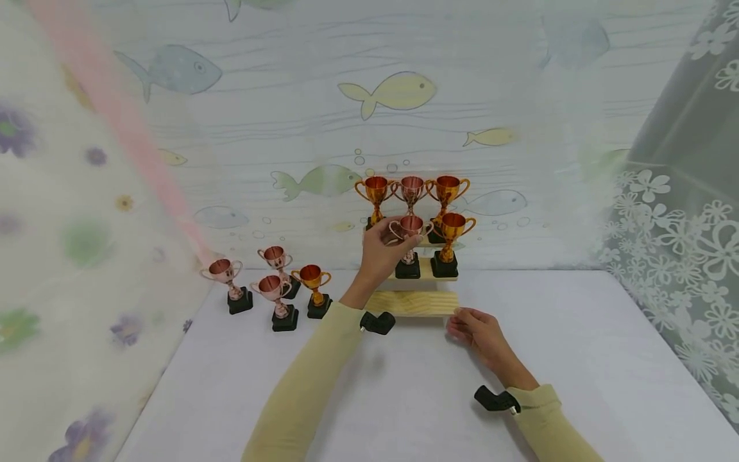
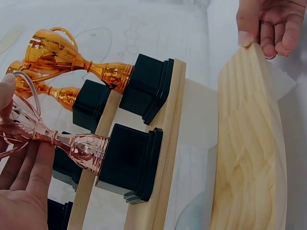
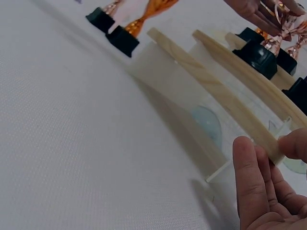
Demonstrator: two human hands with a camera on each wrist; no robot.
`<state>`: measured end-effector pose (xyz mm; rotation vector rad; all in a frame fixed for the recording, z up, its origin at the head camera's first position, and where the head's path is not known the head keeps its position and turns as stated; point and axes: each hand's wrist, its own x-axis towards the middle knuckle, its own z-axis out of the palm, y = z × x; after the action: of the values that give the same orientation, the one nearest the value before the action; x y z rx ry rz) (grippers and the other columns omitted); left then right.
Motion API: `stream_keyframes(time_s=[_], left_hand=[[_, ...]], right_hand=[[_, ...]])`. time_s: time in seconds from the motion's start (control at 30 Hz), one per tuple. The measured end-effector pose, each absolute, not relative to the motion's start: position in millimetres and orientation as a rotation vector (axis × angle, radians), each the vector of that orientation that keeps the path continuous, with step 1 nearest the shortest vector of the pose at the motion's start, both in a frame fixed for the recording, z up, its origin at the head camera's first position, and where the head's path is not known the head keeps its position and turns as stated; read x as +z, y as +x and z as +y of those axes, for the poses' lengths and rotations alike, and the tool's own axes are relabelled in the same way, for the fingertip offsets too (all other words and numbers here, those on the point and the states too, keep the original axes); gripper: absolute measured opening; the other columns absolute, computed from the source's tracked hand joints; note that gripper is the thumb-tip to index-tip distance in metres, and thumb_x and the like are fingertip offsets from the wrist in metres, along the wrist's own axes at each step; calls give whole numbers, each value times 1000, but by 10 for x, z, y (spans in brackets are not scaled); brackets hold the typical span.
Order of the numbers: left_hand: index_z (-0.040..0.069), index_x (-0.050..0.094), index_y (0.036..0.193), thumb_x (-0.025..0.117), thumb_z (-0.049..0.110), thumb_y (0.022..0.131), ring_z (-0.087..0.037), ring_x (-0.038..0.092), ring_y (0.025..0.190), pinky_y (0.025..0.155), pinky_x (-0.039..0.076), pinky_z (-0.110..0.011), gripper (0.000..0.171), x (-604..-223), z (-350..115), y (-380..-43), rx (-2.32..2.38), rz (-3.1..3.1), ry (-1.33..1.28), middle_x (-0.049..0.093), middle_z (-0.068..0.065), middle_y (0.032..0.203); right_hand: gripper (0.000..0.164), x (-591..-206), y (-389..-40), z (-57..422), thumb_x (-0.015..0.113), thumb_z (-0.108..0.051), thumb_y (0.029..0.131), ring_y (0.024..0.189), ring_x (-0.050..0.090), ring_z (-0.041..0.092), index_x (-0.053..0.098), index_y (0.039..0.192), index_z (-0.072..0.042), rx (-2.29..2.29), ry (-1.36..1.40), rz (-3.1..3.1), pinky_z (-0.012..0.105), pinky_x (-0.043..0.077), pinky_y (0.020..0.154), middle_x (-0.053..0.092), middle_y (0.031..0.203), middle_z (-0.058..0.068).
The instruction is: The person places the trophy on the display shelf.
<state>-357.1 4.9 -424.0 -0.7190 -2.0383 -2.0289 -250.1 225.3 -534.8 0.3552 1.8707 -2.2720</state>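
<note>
Two-handed: pinching pink trophy [image 1: 411, 224], on mid. step [image 1: 426, 269] next to gold trophy [image 1: 453, 227], by its cup w/ L hand [image 1: 379, 251], prob. to keep it upright, & pinching R corner of btm. step [image 1: 412, 303] w/ R hand [image 1: 482, 337], prob. against wobble.

Dim, greyish light (soft shadows).

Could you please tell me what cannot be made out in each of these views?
- Head view: the base of the back pink trophy, hidden by the held trophy and the left hand.
- Left wrist view: the left end of the bottom shelf, cut off by the lower edge.
- Right wrist view: the rim of the leftmost gold trophy, cut off by the top edge.
</note>
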Motion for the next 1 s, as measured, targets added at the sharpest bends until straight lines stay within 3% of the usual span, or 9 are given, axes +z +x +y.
stream_keyframes(time_s=[0.23,0.37,0.67,0.9,1.0], left_hand=[[2,65,129,80,8,88,-16,66,85,84,59,-27,44,-4248,69,-3575,-2041,-2027,-685,64,-9,95],[3,62,132,80,7,88,-21,67,90,87,60,-30,48,-4243,88,-3561,-2073,-2019,-679,64,-13,99],[-3,49,143,82,13,87,-37,58,123,108,50,-47,67,-4275,-146,-3334,-1939,-2038,-631,58,-20,132],[-11,53,134,74,-5,88,-46,57,121,104,49,-58,51,-4264,-724,-3003,-1756,-1941,-790,57,-31,130],[-12,59,125,74,-12,83,-39,62,112,101,54,-48,44,-4232,-1012,-2800,-1572,-1921,-789,63,-29,121]], right_hand=[[46,-5342,-2494,2233,54,-18,107,84,67,5,42,138,14,-2280,362,1861,19,59,82,67,92,-2],[45,-5346,-2493,2234,53,-18,107,84,67,5,42,138,13,-2282,367,1860,19,59,82,67,92,-2],[48,-5333,-2502,2215,52,-19,108,83,68,4,40,141,13,-2268,403,1884,18,59,81,66,92,-3],[49,-5321,-2483,2218,52,-19,107,84,67,3,40,142,13,-2300,389,1853,17,59,83,67,91,-3],[51,-5323,-2477,2227,51,-19,108,86,66,3,38,144,13,-2294,389,1847,17,58,84,67,94,-2]])
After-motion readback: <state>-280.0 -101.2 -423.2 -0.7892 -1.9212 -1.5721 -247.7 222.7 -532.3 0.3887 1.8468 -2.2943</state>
